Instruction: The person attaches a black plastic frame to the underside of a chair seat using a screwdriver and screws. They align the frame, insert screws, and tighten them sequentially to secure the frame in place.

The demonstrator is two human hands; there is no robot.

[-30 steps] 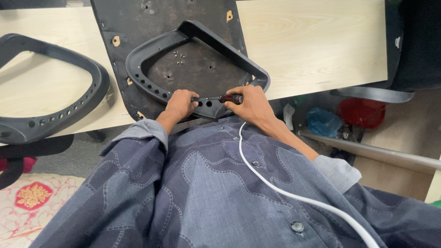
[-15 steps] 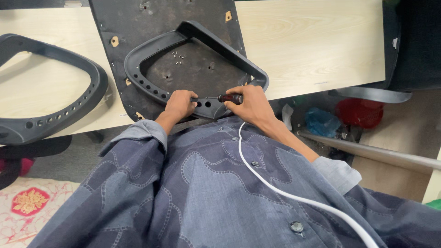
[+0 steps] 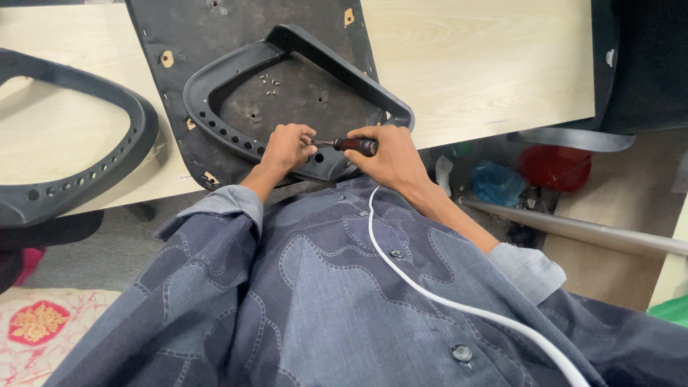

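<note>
A: We note the right hand [image 3: 390, 154] closed around the dark-handled screwdriver [image 3: 356, 145], its shaft pointing toward 9 o'clock. The left hand [image 3: 285, 147] pinches the tip end, fingers curled shut.

B: Where is the work?

A: On the black armrest frame [image 3: 236, 72], lying over the dark seat panel [image 3: 186, 32] at the 12 o'clock edge of the pale table [image 3: 473, 57].

B: Handling?

A: We judge the frame stiff plastic, light, best held by its rim. The small screws [image 3: 270, 82] at 11 o'clock look easily scattered.
</note>
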